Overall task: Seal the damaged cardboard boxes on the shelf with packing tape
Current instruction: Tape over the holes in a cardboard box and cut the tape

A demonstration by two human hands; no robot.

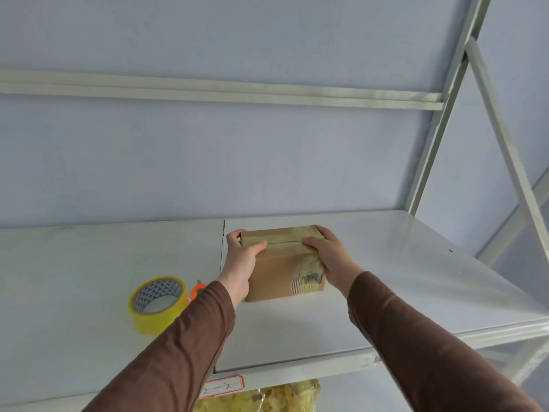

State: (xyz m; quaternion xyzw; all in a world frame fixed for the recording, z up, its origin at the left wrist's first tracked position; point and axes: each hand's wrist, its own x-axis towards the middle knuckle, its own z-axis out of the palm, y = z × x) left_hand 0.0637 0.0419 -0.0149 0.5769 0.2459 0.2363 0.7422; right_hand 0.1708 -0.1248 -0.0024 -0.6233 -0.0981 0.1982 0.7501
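Observation:
A small brown cardboard box (277, 273) stands on the white shelf (401, 286), with clear tape across its top seam and a torn, crumpled patch on its near right side. My left hand (242, 257) grips the box's left end, thumb over the top edge. My right hand (328, 254) grips the right end, fingers over the taped top. A roll of yellow packing tape (157, 303) lies on the shelf to the left of the box, apart from both hands.
An orange cutter (197, 289) lies between the tape roll and my left sleeve, partly hidden. A metal upright (439, 114) and a diagonal brace rise at the right. Below the shelf edge show a red-bordered label (222, 386) and yellow crumpled plastic (267, 396).

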